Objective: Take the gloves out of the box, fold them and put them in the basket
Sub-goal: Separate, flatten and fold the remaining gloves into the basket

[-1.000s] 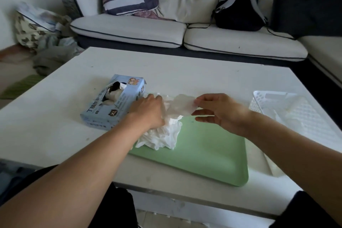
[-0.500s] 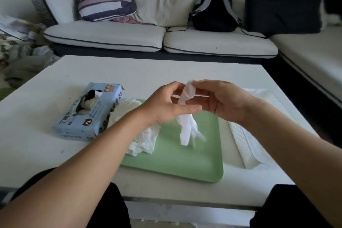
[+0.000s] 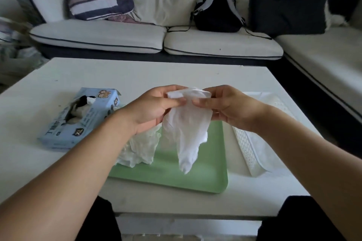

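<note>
One glove (image 3: 187, 123) hangs limp over the green tray (image 3: 205, 172), cuff pinched btwn left hand (image 3: 154, 107) & right hand (image 3: 225, 105). Thin, light, floppy, prob a bit clingy; best held by cuff corners. Loose pile (image 3: 141, 146) lies beside box (image 3: 78, 117); basket (image 3: 252, 143) sits right of the tray

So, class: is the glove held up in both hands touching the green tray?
Apart. The head view shows the glove pinched by the left hand and right hand, its tip hanging above the green tray.
</note>
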Available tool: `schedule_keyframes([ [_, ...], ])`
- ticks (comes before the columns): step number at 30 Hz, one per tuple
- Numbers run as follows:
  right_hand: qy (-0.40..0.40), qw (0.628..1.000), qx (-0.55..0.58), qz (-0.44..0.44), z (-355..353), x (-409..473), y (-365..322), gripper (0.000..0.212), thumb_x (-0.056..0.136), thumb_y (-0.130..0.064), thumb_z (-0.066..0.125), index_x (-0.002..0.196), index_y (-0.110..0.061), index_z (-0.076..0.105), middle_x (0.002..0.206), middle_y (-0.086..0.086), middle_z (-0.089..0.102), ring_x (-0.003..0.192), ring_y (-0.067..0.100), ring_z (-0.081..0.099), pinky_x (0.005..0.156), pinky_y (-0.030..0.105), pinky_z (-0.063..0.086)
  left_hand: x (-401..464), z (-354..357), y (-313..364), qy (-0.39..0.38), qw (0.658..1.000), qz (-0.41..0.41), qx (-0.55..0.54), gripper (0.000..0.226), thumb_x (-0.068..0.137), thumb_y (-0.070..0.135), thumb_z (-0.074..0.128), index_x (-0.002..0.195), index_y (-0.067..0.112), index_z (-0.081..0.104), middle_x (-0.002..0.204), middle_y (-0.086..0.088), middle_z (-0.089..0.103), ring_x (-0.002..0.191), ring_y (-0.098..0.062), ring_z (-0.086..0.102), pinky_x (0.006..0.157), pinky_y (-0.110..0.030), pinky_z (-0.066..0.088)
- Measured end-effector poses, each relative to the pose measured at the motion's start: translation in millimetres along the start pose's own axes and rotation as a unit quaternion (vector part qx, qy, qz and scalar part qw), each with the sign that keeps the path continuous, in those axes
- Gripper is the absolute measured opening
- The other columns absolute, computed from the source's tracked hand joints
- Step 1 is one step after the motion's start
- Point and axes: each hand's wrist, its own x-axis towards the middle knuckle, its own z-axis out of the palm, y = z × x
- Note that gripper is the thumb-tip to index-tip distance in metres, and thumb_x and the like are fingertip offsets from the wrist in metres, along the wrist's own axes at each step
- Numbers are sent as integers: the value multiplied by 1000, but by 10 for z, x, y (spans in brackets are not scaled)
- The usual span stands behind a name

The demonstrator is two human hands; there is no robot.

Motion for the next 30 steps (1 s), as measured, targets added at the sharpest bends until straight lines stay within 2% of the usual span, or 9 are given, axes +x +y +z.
schedule_keyframes([
  [5, 22, 999, 16, 31, -14, 3, -74, 34, 79, -23, 75, 102, 1, 68, 96, 10, 71, 91, 23, 69, 93, 43, 57, 29, -24, 2, 74, 992, 23, 103, 27, 92, 11, 71, 118, 15, 69, 109, -14, 76, 92, -22, 73, 83, -34, 58],
  [12, -9, 994, 4, 112, -70, 33, 32, 12, 85, -9, 74, 90, -13, 65, 87, 4, 71, 78, 19, 68, 76, 33, 57, 42, -123, -23, 29, 970, 7, 240, 25, 86, 13, 79, 109, 18, 71, 64, 5, 69, 59, -6, 63, 58, -18, 52],
  [16, 25, 985, -49, 166, -19, 163, 217, 13, 85, -6, 76, 90, -15, 67, 81, 3, 70, 68, 16, 66, 62, 27, 55, 129, -157, -203, 38, 958, -25, 281, 17, 90, 5, 74, 103, 16, 72, 81, -1, 77, 69, -13, 65, 57, -21, 54],
  [18, 114, 983, -94, 112, 0, 262, 287, 15, 82, -4, 79, 87, -14, 69, 78, 4, 67, 67, 16, 63, 63, 29, 54, 215, -154, -277, 98, 945, 46, 309, 16, 91, 5, 73, 101, 19, 75, 85, 0, 78, 71, -14, 66, 62, -26, 56],
  [21, 260, 953, -119, -98, -47, 336, 202, 15, 79, 0, 80, 81, -10, 69, 71, 2, 63, 66, 14, 55, 63, 28, 46, 301, -118, -214, 185, 893, 253, 323, 13, 92, 8, 73, 99, 17, 78, 84, 11, 77, 71, 0, 68, 73, -29, 57],
  [23, 285, 923, -165, -201, -86, 300, 76, 14, 81, -1, 77, 80, -12, 68, 72, -2, 67, 64, 9, 57, 61, 22, 47, 282, -87, -114, 208, 860, 329, 329, 13, 92, 7, 71, 99, 14, 80, 87, 11, 77, 77, -1, 71, 72, -29, 58],
  [25, 268, 898, -250, -243, -93, 234, 27, 19, 80, -1, 75, 78, -17, 66, 71, -8, 67, 61, 5, 58, 59, 20, 49, 238, -96, -80, 195, 845, 350, 353, 15, 92, 6, 71, 97, 14, 81, 89, 9, 78, 82, -7, 72, 71, -32, 58],
  [27, 212, 877, -369, -223, -86, 185, 88, 24, 78, -3, 77, 77, -24, 66, 70, -10, 67, 61, 4, 59, 59, 21, 49, 191, -146, -128, 137, 858, 297, 396, 15, 90, 6, 74, 97, 17, 82, 89, 10, 78, 81, -5, 72, 74, -33, 59],
  [30, 32, 877, -469, -99, -45, 128, 318, 17, 80, -16, 81, 84, -26, 67, 81, -13, 67, 72, 3, 62, 65, 15, 44, 135, -231, -309, -22, 869, 85, 487, 17, 87, 15, 80, 99, 26, 81, 90, 17, 76, 82, 1, 70, 80, -27, 58],
])
